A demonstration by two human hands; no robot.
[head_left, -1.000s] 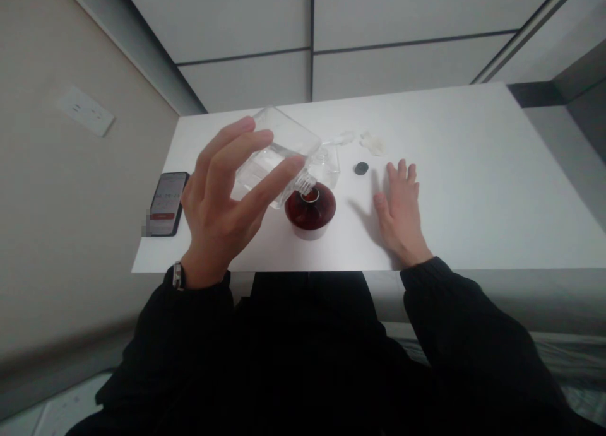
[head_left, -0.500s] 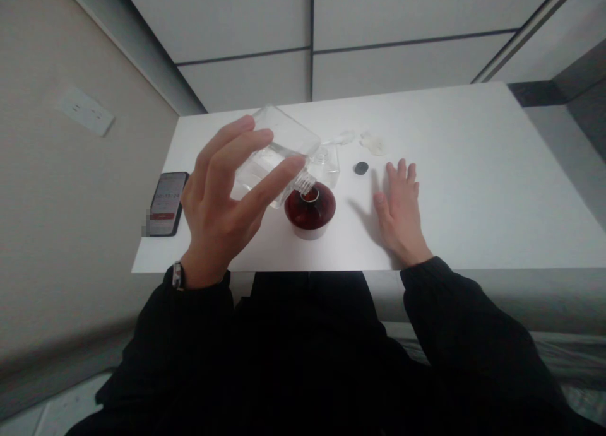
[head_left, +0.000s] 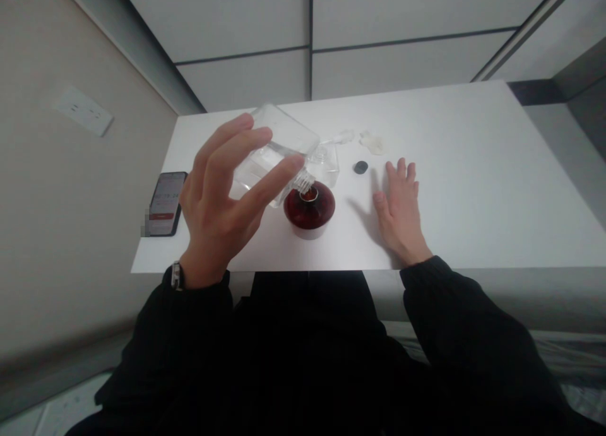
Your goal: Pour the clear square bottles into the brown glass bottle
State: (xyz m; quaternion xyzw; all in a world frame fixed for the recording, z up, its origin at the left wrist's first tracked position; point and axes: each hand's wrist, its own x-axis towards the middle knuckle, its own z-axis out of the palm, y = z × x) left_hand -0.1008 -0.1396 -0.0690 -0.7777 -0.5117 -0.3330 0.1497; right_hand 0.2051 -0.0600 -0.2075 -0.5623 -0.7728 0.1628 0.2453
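Note:
My left hand (head_left: 218, 196) grips a clear square glass bottle (head_left: 277, 151), tilted with its threaded neck down. The bottle holds clear liquid. Its uncapped neck sits at the mouth of a round dark red glass bottle (head_left: 309, 213), which stands on the white table (head_left: 473, 171). My right hand (head_left: 400, 212) lies flat on the table, fingers spread, holding nothing. The nearest thing to it is a small black round cap (head_left: 360, 167).
A second clear glass piece (head_left: 327, 164) stands behind the red bottle, partly hidden by the tilted bottle. Pale translucent bits (head_left: 372, 143) lie at the far side. A smartphone (head_left: 165, 204) lies at the left table edge beside the wall.
The view has drifted very slightly. The tilted bottle and both hands hold nearly the same places, with the neck still at the red bottle's mouth.

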